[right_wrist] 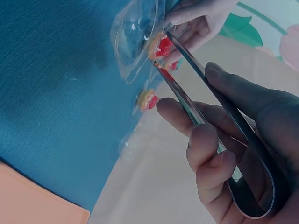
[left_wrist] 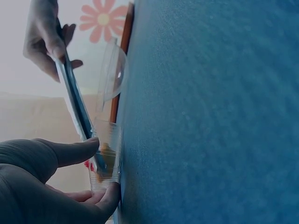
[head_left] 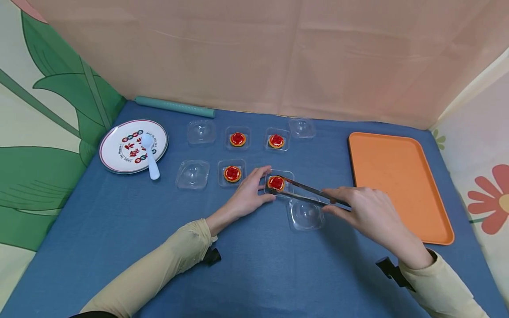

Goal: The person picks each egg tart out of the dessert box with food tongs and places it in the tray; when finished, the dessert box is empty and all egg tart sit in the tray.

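Note:
My right hand (head_left: 367, 212) grips metal tongs (right_wrist: 229, 109). Their tips stand on either side of a small red-topped tart (head_left: 276, 183) in a clear plastic box (head_left: 289, 176). My left hand (head_left: 248, 194) holds that box by its left side, thumb and fingers spread around it, as the left wrist view shows from close by. The box's hinged lid (head_left: 305, 215) lies open toward me. Three more tarts, one of them the nearest left tart (head_left: 232, 174), sit in similar open boxes. Whether the tong tips press on the tart is hard to tell.
An orange tray (head_left: 393, 185) lies on the right. At the left, a white spoon (head_left: 150, 154) rests on stacked white plates (head_left: 113, 152). Behind them lies a green rolling pin (head_left: 175, 107) along the back wall. Other open lids (head_left: 192, 174) flank the boxes on the blue cloth (head_left: 254, 274).

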`<act>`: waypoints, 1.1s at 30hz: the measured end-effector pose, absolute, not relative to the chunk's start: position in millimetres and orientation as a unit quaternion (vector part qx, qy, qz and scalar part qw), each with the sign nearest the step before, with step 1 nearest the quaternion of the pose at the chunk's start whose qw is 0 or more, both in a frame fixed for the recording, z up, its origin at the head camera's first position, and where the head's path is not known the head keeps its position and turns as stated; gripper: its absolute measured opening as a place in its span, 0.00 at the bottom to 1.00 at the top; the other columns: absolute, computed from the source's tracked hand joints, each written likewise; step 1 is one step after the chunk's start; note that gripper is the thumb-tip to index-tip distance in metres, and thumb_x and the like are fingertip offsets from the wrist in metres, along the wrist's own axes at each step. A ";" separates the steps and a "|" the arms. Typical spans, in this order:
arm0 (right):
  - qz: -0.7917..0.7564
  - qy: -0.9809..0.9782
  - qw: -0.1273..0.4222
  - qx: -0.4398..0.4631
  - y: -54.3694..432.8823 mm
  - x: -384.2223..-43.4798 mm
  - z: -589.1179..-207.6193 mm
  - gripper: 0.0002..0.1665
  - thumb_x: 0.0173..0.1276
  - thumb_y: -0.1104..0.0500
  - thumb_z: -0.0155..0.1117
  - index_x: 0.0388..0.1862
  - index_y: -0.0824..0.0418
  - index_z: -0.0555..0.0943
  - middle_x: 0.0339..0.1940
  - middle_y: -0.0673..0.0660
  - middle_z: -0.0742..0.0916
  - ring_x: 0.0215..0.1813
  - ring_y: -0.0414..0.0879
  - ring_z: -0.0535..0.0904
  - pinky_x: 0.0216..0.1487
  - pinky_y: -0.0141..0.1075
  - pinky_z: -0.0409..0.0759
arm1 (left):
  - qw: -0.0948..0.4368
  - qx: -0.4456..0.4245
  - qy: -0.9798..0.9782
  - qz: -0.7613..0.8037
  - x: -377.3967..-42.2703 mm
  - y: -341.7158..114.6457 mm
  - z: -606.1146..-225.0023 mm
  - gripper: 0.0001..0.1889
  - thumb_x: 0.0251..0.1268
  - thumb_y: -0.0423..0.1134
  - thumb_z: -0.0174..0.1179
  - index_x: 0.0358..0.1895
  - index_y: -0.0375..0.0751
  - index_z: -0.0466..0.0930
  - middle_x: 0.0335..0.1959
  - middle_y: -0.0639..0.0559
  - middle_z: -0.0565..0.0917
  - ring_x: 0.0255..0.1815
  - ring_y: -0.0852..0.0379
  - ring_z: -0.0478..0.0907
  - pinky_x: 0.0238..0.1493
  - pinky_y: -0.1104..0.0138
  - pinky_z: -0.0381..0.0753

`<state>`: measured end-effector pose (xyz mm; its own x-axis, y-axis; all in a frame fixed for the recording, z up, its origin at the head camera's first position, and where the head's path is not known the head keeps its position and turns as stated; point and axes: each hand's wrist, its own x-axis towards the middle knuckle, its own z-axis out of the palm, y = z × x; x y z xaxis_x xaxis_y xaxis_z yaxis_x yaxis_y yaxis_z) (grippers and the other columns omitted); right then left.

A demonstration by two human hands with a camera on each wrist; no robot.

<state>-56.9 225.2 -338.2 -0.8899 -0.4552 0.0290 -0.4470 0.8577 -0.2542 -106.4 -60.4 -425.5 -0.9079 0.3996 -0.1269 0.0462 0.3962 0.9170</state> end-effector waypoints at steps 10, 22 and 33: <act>-0.131 0.967 0.021 -0.217 229.2 -55.2 -335.5 0.26 0.64 0.50 0.84 0.58 0.60 0.91 0.40 0.56 0.93 0.17 0.39 0.60 0.16 0.33 0.53 | 0.164 0.137 0.816 0.537 -105.9 -59.9 -423.3 0.41 0.69 0.25 0.71 0.82 0.30 0.60 0.77 0.35 0.68 0.79 0.39 0.67 0.73 0.54 0.79; -0.139 0.968 0.022 -0.207 233.6 -52.7 -335.0 0.27 0.64 0.51 0.84 0.58 0.61 0.91 0.38 0.56 0.93 0.16 0.39 0.60 0.16 0.32 0.54 | 0.168 0.132 0.817 0.535 -105.5 -59.9 -423.4 0.41 0.70 0.26 0.71 0.82 0.31 0.60 0.77 0.36 0.68 0.78 0.40 0.68 0.73 0.54 0.79; -0.142 0.968 0.016 -0.205 240.9 -48.1 -334.2 0.26 0.64 0.51 0.84 0.58 0.60 0.91 0.28 0.47 0.87 0.16 0.38 0.59 0.16 0.32 0.54 | 0.171 0.127 0.820 0.532 -105.6 -59.7 -423.6 0.41 0.70 0.26 0.71 0.83 0.32 0.60 0.78 0.36 0.68 0.73 0.37 0.74 0.73 0.54 0.79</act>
